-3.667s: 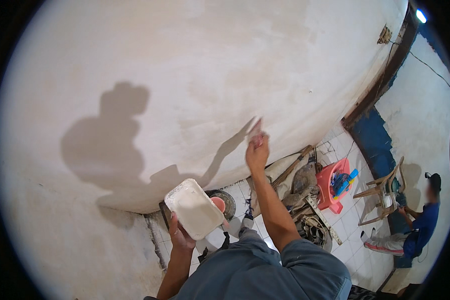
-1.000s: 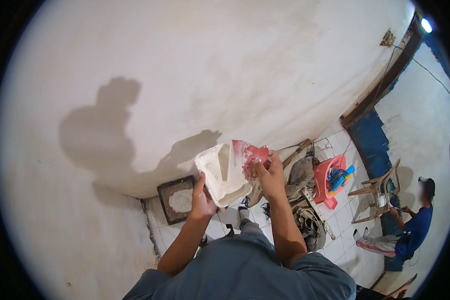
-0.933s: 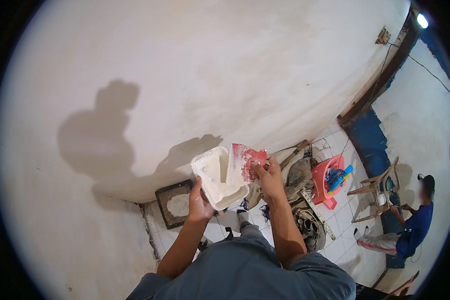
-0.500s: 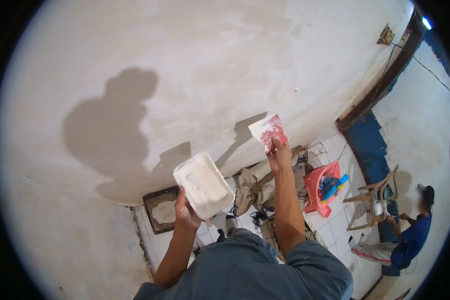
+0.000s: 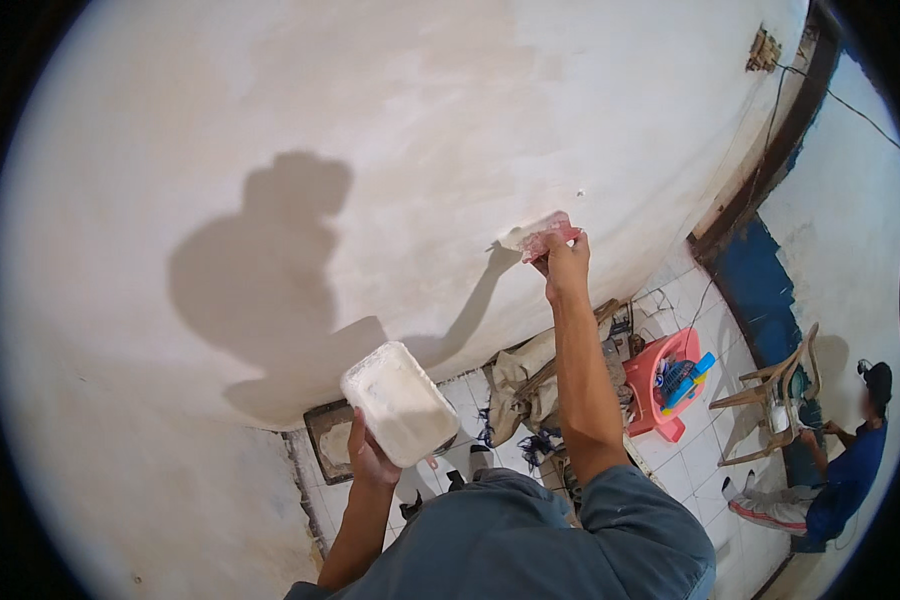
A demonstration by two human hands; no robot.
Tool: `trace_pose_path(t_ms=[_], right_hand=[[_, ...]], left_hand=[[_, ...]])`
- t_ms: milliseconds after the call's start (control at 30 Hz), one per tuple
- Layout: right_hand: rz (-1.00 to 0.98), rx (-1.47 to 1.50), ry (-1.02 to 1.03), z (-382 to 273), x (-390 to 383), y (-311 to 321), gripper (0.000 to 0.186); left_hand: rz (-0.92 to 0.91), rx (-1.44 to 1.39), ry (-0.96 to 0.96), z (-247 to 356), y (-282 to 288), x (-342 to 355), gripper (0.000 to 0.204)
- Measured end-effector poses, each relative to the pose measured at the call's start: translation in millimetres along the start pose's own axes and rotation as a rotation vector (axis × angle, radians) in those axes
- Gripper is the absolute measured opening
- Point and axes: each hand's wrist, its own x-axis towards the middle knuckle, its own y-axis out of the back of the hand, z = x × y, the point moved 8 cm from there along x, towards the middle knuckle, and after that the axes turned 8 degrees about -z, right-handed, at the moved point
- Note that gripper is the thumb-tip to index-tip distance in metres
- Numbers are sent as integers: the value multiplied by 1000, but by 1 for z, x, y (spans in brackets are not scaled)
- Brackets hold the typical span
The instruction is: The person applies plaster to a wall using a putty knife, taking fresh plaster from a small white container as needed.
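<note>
My left hand is closed on the left side of a white rectangular tub, tilted, with white paste smeared inside. In my right hand, arm stretched forward, is a flat pink putty spreader coated with white paste. The spreader is at the pale, patchy wall, close to its own shadow; its edge appears to touch the surface. A small dark mark shows on the wall just above it.
Below the wall, a dark-rimmed tray of pale material and a crumpled sack lie on the tiled floor. A pink plastic stool holds tools. At right, another person is by a wooden chair.
My right hand has carried the spreader forward to the wall and turned it flatter. The tub has shifted slightly downward in view; the whole view has swung a little.
</note>
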Motion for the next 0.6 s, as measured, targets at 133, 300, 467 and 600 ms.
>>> trace_pose_path(t_ms=[133,300,467,600], right_hand=[[-65,65,-50,-2,-7,26,24],[-98,76,-162,83,-3,91,19],[10,219,-135,122,47,96,11],[-55,87,18,-14,21,-34,8]], left_hand=[[-29,4,6,3,-7,-3,67],[-46,39,-38,2,-18,-7,66],[-45,-41,-10,-15,-15,-5,65],[-131,-40,-2,-9,-42,-17,65]])
